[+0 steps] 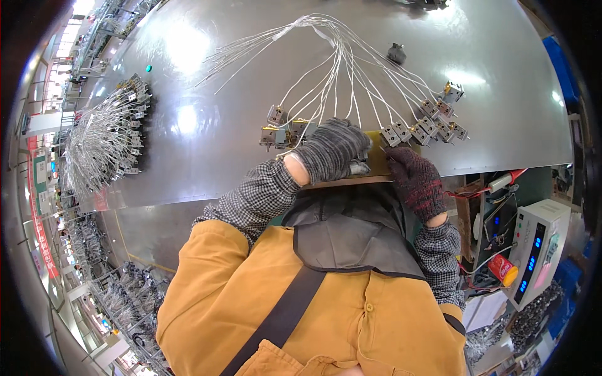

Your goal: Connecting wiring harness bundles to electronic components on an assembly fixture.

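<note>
My left hand [333,150], in a grey striped knit glove, is closed at the near edge of the metal table, its fingers curled downward. Whatever it grips is hidden under the glove. Just left of it sit a few small metal box-shaped units [273,136] with thin whitish leads. My right hand [415,180], in a dark red and black glove, has its fingers bent together at the table edge, fingertips close to a small metal unit [390,136]; what they hold is hidden. Between both hands shows a brass-coloured plate [378,154]. Several more units [443,128] lie to the right.
The whitish leads [337,44] arc over the table [238,169] into a tied bundle. A large pile of similar units [135,125] lies far left. A small dark lump [396,53] sits behind. Right of me stand a white instrument [540,244] with blue displays and a red container [501,269].
</note>
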